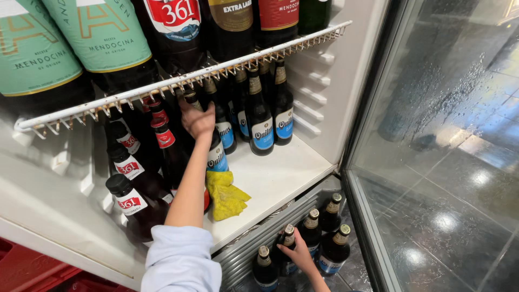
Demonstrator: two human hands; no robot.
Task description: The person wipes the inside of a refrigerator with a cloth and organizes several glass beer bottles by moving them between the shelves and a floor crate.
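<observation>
My left hand (197,120) reaches into the open fridge and closes over the top of a dark glass bottle with a blue and white label (217,158), which stands on the white shelf (281,173). Red-labelled dark bottles (132,203) stand to its left, and more blue-labelled bottles (263,127) stand behind it on the right. My right hand (298,255) is low, gripping the neck of a dark bottle (288,238) in a group of several bottles (332,249) standing on the floor by the fridge base.
A crumpled yellow cloth (227,197) lies on the shelf beside my left forearm. A white wire shelf (178,81) above carries large bottles. The fogged glass door (443,135) stands open on the right. A red crate (32,270) sits at bottom left.
</observation>
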